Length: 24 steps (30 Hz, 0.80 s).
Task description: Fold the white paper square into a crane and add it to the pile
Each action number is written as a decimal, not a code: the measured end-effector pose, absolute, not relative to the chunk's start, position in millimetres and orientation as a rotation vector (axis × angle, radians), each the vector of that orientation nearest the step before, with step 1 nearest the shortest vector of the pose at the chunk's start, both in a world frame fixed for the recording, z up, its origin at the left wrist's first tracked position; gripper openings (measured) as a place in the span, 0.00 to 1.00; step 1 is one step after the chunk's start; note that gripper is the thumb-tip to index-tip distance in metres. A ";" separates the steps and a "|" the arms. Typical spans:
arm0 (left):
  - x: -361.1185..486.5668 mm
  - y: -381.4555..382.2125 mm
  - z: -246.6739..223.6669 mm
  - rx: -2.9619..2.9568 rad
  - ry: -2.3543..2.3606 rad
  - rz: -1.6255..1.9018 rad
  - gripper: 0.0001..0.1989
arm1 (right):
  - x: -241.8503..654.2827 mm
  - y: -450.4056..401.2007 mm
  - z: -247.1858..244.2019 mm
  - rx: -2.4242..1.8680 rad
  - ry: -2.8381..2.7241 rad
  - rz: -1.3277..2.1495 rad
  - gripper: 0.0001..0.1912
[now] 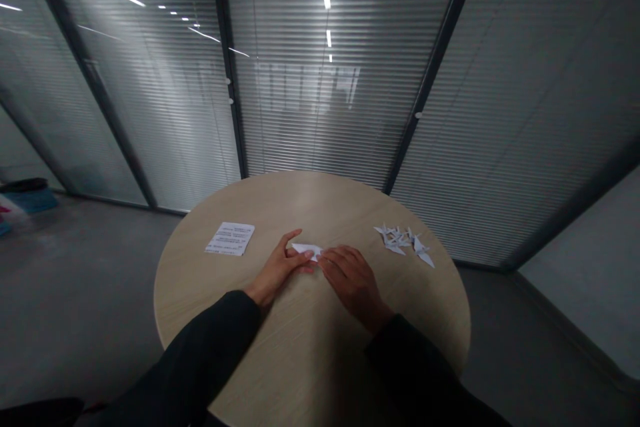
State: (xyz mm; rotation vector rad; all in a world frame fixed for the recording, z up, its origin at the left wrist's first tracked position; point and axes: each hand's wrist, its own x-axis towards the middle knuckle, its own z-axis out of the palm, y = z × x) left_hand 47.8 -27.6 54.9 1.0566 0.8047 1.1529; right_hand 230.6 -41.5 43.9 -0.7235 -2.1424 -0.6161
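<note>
Head view. The left hand (281, 265) is partly open, its index finger extended beyond the paper and its thumb pressed on the left part of a white folded paper (305, 249), which it grips. The right hand (354, 281), fingers curled together, pinches the paper's right end. The paper lies between the hands, over the middle of the round bench (295, 200). Printed sheets (231, 239) lie to the left; folded paper cranes (395, 240) cluster to the right.
</note>
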 end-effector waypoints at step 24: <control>45.1 -22.3 41.1 1.864 1.025 1.186 0.10 | 225.4 -28.9 30.0 -0.892 -1.958 -0.271 0.08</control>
